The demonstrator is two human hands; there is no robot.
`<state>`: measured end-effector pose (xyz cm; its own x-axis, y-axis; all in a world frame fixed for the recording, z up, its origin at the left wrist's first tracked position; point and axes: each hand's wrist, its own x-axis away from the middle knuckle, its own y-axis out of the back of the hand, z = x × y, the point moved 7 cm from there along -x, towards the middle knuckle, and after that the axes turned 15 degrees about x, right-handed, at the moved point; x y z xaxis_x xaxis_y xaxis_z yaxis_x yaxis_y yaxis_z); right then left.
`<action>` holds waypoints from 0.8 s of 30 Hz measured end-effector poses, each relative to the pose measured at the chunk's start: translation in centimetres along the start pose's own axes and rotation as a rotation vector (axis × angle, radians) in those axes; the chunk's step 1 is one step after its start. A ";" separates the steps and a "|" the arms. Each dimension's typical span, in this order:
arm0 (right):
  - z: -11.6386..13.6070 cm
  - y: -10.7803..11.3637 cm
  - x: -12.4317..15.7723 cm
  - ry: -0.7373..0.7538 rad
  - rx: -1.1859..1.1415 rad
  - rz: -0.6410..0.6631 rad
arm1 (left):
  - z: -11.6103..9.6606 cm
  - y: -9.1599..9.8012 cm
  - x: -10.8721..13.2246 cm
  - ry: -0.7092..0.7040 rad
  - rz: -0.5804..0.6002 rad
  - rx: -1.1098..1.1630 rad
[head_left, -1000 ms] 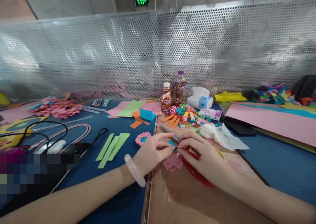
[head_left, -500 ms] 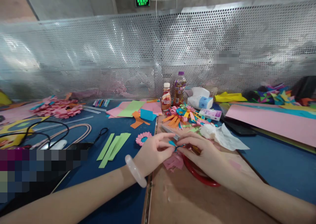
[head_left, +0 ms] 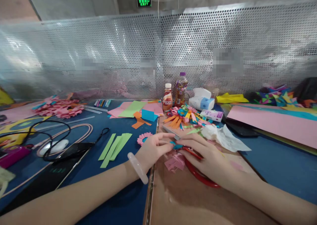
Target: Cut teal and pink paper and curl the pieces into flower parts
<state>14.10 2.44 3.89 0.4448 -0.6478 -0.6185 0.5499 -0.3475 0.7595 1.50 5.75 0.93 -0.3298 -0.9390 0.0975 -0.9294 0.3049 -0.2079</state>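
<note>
A small blue paper piece (head_left: pixel 177 146) sits between my two hands, low over the brown board. My left hand (head_left: pixel 153 149), with a pale bangle at the wrist, pinches its left side. On its other side, my right hand (head_left: pixel 209 157) grips the paper between thumb and fingers; the fingertips are partly hidden. Beneath my right hand lie scissors with red handles (head_left: pixel 200 178), blades pointing away to the left. Pink paper scraps (head_left: pixel 174 162) are just below the blue piece. A pink paper flower with a blue centre (head_left: pixel 142 139) lies behind my left hand, partly covered by it.
Green paper strips (head_left: pixel 116 149) and a black phone (head_left: pixel 61 167) with cables lie to the left. Bottles (head_left: pixel 167 99), colourful paper flowers (head_left: pixel 182 114) and crumpled tissue (head_left: pixel 225 137) stand or lie ahead. Pink sheets (head_left: pixel 274 122) are at right; a perforated metal panel (head_left: pixel 158 53) closes the back.
The blue piece now shows as a flatter, broader shape between my fingertips. Both hands stay in nearly the same place, and the view has shifted slightly.
</note>
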 end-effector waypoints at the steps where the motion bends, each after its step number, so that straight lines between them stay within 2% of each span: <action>1: -0.3 -0.1 0.0 -0.036 -0.007 0.012 | 0.0 0.0 0.0 -0.004 0.004 0.005; 8: -2.8 -0.9 0.0 -0.344 -0.178 0.170 | 0.3 0.0 0.1 -0.002 0.025 -0.016; 10: -3.3 -1.4 0.2 -0.392 -0.189 0.231 | 0.2 -0.2 0.3 -0.017 0.046 -0.061; 16: -3.1 -2.1 0.3 -0.359 -0.171 0.327 | -0.1 -0.3 0.5 -0.050 0.052 -0.162; 24: -2.9 -2.3 0.4 -0.354 -0.189 0.391 | 0.4 -0.5 0.2 0.005 0.085 -0.042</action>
<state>15.12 4.96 1.34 0.3950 -0.9032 -0.1679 0.5235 0.0711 0.8491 1.95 5.37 0.66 -0.4086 -0.9087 0.0859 -0.9042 0.3901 -0.1742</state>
